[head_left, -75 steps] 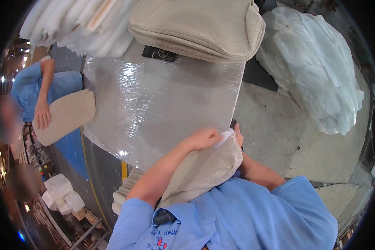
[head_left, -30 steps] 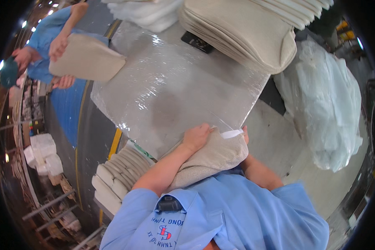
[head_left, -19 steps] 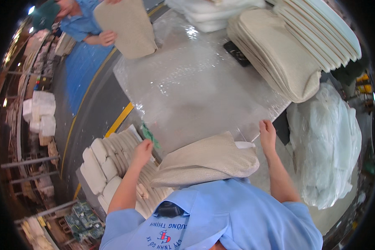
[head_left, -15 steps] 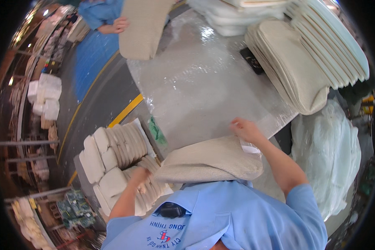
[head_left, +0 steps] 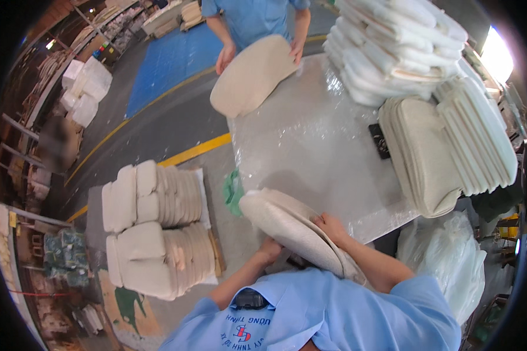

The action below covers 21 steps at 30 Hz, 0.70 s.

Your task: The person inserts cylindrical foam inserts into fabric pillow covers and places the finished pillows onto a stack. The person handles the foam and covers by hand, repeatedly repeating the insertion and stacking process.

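A beige fabric-covered cushion [head_left: 284, 217] is tilted on its edge against my front, at the near edge of the plastic-covered table. On its upper right side, my right hand [head_left: 332, 229] is closed on a fold of the cushion, fingertips tucked behind the fabric. My left hand [head_left: 269, 250] grips its lower left side, its fingers partly hidden by the cushion. Across the table, a co-worker in a blue shirt holds another beige cushion [head_left: 252, 76] with both hands, over the table's far left corner.
Beige cushions [head_left: 418, 155] stand in a row on the table's right, beside white foam pads [head_left: 477, 137]; more white pads [head_left: 392, 50] are piled behind. A black object [head_left: 379, 141] lies near them. Stacked cushions [head_left: 158, 234] stand at left, clear plastic [head_left: 445, 257] hangs at right.
My left hand has come from the stacks at left to the cushion, which is now tilted up. My right hand has moved onto its edge. The co-worker's cushion is lower and more fully visible.
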Each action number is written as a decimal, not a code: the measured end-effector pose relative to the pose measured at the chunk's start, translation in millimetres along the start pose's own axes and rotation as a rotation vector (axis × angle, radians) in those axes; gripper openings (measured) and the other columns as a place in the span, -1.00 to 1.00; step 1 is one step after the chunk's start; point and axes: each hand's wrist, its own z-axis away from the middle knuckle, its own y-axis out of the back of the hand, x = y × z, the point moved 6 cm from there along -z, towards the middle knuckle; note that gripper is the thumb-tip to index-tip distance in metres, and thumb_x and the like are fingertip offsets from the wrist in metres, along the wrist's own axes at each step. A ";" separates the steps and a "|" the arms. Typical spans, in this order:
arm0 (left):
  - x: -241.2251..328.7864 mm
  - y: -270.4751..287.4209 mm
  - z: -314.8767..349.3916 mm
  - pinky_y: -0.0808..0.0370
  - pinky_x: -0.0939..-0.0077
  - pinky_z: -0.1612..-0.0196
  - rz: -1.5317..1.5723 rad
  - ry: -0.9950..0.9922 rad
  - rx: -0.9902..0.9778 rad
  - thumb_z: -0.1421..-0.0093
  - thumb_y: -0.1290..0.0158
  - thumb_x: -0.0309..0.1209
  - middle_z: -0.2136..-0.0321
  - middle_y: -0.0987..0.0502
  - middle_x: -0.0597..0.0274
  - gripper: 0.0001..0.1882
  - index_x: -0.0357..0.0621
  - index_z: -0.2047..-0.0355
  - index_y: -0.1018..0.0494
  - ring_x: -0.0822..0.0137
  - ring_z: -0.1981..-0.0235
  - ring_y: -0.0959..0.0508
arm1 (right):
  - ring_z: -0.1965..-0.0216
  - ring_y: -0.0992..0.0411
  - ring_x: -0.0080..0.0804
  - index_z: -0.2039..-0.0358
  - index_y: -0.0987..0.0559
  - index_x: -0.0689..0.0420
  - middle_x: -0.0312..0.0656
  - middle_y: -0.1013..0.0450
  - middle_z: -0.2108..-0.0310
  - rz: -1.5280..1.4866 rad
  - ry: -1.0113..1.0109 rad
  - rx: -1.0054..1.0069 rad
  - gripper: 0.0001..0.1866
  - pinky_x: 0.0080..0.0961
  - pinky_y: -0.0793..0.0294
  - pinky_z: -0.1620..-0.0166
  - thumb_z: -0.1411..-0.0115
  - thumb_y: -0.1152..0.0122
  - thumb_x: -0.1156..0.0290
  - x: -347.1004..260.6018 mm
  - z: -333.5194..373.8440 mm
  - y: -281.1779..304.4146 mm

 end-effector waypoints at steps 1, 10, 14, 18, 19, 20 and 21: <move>17.7 -10.4 -3.8 -0.45 0.15 -0.23 0.010 -0.071 -0.038 -0.32 -0.15 -0.54 -0.27 -0.43 -0.01 -0.34 -0.28 -0.39 -0.21 0.07 -0.22 -0.48 | 0.08 -0.60 0.06 -0.01 -0.58 0.30 0.16 -0.61 0.13 -0.242 0.016 0.024 -0.49 -0.10 -0.55 -0.03 -0.44 -0.03 0.05 -3.8 0.1 9.1; 157.1 -212.4 -44.1 -0.47 0.37 -0.10 -0.181 -0.260 -0.582 -0.37 -0.20 -0.20 -0.03 -0.54 0.10 -0.45 -0.22 -0.23 -0.33 0.35 -0.03 -0.52 | 0.15 -0.62 -0.31 -0.08 -0.56 0.26 -0.10 -0.62 0.12 -1.637 0.189 0.441 -0.63 -0.37 -0.65 0.10 -0.44 -0.11 0.25 45.5 4.0 69.5; 155.5 -249.2 -66.5 -0.48 0.45 -0.04 -0.427 -0.339 -0.729 -0.30 -0.24 -0.06 0.06 -0.58 0.13 -0.35 -0.32 -0.17 -0.37 0.36 0.05 -0.53 | 0.06 -0.61 -0.24 -0.21 -0.47 0.24 -0.07 -0.59 0.00 -1.520 0.222 0.940 -0.61 -0.27 -0.65 0.00 -0.50 0.00 0.30 60.7 12.7 42.9; 106.1 -278.1 -50.6 -0.51 0.44 0.01 -0.835 -0.262 -0.957 -0.29 -0.26 -0.10 0.11 -0.62 0.13 -0.41 -0.33 -0.10 -0.43 0.34 0.10 -0.56 | -0.10 -0.54 -0.20 -0.25 -0.43 0.21 -0.06 -0.52 -0.13 -2.075 0.221 1.097 -0.59 -0.24 -0.57 -0.15 -0.53 0.08 0.27 115.8 24.5 -41.1; 97.8 -265.3 -50.2 -0.52 0.44 0.02 -0.879 -0.232 -0.979 -0.29 -0.26 -0.11 0.11 -0.63 0.13 -0.44 -0.31 -0.09 -0.45 0.35 0.11 -0.57 | -0.13 -0.52 -0.20 -0.26 -0.42 0.21 -0.06 -0.51 -0.15 -2.187 0.272 1.042 -0.58 -0.25 -0.54 -0.18 -0.54 0.09 0.25 101.7 21.5 -62.2; 96.7 -253.9 -51.7 -0.53 0.43 0.03 -0.920 -0.208 -0.993 -0.29 -0.27 -0.12 0.12 -0.64 0.14 -0.46 -0.30 -0.07 -0.47 0.35 0.13 -0.58 | -0.14 -0.51 -0.21 -0.27 -0.41 0.21 -0.07 -0.51 -0.16 -2.195 0.273 1.074 -0.57 -0.26 -0.52 -0.20 -0.54 0.10 0.24 86.2 20.8 -77.1; 94.3 -239.9 -51.8 -0.53 0.43 0.02 -0.954 -0.163 -1.040 -0.29 -0.26 -0.12 0.10 -0.64 0.15 -0.46 -0.30 -0.08 -0.47 0.36 0.12 -0.58 | -0.16 -0.50 -0.22 -0.29 -0.40 0.20 -0.07 -0.50 -0.16 -2.205 0.257 1.103 -0.56 -0.27 -0.50 -0.22 -0.54 0.11 0.23 69.9 23.1 -96.1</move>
